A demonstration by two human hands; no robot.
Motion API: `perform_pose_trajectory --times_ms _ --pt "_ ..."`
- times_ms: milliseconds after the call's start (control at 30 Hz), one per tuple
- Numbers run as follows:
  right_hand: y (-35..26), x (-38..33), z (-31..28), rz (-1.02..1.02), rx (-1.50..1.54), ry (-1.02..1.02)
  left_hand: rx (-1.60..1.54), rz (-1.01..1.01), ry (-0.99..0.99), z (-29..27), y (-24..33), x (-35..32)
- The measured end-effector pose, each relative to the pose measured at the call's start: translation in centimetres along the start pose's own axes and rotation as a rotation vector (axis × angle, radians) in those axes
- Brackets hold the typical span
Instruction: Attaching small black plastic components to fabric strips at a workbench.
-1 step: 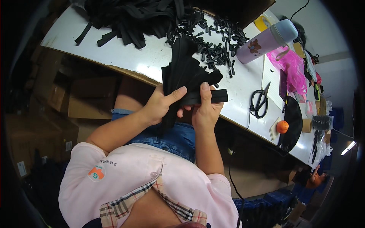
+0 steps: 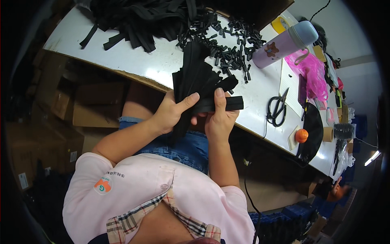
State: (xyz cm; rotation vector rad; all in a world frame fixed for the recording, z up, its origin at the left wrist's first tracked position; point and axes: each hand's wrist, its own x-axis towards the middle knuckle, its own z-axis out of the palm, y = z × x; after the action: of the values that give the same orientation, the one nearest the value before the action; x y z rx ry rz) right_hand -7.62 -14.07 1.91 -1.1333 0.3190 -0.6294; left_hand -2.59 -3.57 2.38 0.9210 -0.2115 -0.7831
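Note:
A fanned bundle of black fabric strips (image 2: 192,77) is held at the table's front edge, above my lap. My left hand (image 2: 170,113) is closed around the bundle, its thumb lying on top. My right hand (image 2: 220,122) pinches black strips that run crosswise, with their cut ends (image 2: 235,103) sticking out to the right past the thumb. Both thumbs are up, and the fingers beneath are mostly hidden. Just beyond the bundle lie many small black pieces (image 2: 231,57), too small to name. A large pile of similar black strips (image 2: 138,20) rests at the far left.
On the white table (image 2: 118,55) to the right are a lilac bottle (image 2: 280,46), black-handled scissors (image 2: 277,112), a pink plastic bag (image 2: 315,79) and an orange round object (image 2: 301,136). Cardboard boxes (image 2: 97,103) stand below at left. A black cable (image 2: 250,195) hangs at right.

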Motion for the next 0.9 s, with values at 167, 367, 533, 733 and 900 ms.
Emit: perform_pose_trajectory --times_ms 167,367,533,733,900 --pt "-1.4 -0.4 -0.4 -0.23 -0.263 0.14 0.15 0.279 0.159 -1.7 -1.4 0.8" --pt "-2.6 -0.3 1.0 -0.926 -0.967 -0.041 0.414 0.61 0.163 -1.0 -1.7 0.6" --pt "-0.7 0.4 2.0 -0.611 -0.64 -0.081 0.254 0.581 0.14 0.4 -1.7 0.6" --pt "0.8 0.0 2.6 -0.525 -0.433 -0.057 0.081 0.434 0.222 -0.3 -1.7 0.8" --pt "0.6 0.2 2.0 -0.208 -0.214 -0.005 0.185 0.512 0.243 -0.7 -1.7 1.0"
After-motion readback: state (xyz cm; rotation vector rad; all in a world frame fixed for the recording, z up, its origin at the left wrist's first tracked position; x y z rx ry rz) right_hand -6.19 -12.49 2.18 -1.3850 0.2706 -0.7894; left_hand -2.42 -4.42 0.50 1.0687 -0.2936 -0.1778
